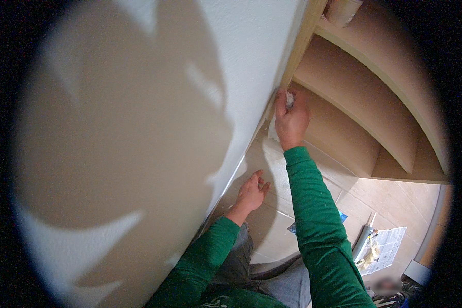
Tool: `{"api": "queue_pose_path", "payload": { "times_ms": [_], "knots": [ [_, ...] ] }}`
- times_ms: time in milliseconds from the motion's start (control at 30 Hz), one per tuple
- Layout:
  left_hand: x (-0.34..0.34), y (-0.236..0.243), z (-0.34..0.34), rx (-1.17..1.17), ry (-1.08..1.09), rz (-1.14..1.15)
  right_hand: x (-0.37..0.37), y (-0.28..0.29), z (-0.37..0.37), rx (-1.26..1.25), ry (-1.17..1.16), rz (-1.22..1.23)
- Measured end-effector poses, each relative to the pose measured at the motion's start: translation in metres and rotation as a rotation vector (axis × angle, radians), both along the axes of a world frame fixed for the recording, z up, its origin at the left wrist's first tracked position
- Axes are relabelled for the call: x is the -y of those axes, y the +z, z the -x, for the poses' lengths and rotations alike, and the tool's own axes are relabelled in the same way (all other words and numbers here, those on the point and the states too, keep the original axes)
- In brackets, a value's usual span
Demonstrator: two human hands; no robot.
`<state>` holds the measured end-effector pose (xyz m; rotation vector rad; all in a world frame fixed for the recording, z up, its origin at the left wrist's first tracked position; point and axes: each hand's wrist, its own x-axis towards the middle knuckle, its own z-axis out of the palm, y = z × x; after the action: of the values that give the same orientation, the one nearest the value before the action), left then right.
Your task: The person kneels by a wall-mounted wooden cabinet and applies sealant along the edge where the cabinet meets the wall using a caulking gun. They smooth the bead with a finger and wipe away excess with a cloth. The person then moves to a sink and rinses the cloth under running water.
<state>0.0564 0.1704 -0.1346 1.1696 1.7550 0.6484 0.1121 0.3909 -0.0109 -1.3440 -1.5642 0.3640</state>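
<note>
White textured wall (123, 128) fills the left side, much of it under a big brownish shadow, brighter patches at lower left and near the top. Green left sleeve (205, 256) comes up from the lower edge beside it. Left hand (251, 192) is held near the foot of the wall, above the floor; grip wide and loose, fingers apart and a bit bent. Grey jeans (287, 280) at bottom centre, between the two arms. Pale tiled floor (277, 169) shows past the left hand, partly shaded. Right hand (292, 123) is up farther, at the shelf unit's wall-side edge; grip narrow, thumb and fingers closed round a small white wad (290, 100). Wad is mostly hidden by the fingers, material unclear; can't tell if it touches the wood. Green right sleeve (313, 205) runs down from that wrist. Light wood shelf unit (333, 123) takes the upper right, curved shelf fronts, pale container (344, 11) on top at the picture's edge. Below, on the floor: grey tube (363, 241) with pale nozzle, beside a printed sheet (392, 246) bearing yellowish crumpled stuff (373, 251).
</note>
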Motion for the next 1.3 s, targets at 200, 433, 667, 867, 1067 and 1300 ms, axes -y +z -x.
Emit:
{"api": "queue_pose_path", "payload": {
  "times_ms": [200, 433, 667, 867, 1067, 1300],
  "knots": [
    [-0.001, 0.005, 0.003, -0.004, -0.005, 0.022, 0.000, 0.021, 0.002, -0.028, 0.018, 0.032],
    [-0.003, 0.005, 0.000, 0.007, -0.030, -0.013, 0.006, -0.032, -0.007, 0.047, 0.023, 0.158],
    [0.003, -0.014, 0.000, 0.029, 0.016, 0.002, 0.003, 0.006, -0.003, 0.016, 0.061, 0.030],
    [-0.001, -0.004, 0.002, -0.038, -0.039, -0.004, 0.003, -0.032, -0.007, 0.081, 0.062, 0.043],
    [-0.001, -0.003, 0.001, -0.025, -0.037, -0.010, 0.000, -0.026, -0.007, 0.105, 0.028, -0.051],
    [0.002, 0.002, 0.003, -0.016, -0.021, 0.056, 0.008, -0.014, -0.004, 0.104, 0.045, 0.003]
  ]
}}
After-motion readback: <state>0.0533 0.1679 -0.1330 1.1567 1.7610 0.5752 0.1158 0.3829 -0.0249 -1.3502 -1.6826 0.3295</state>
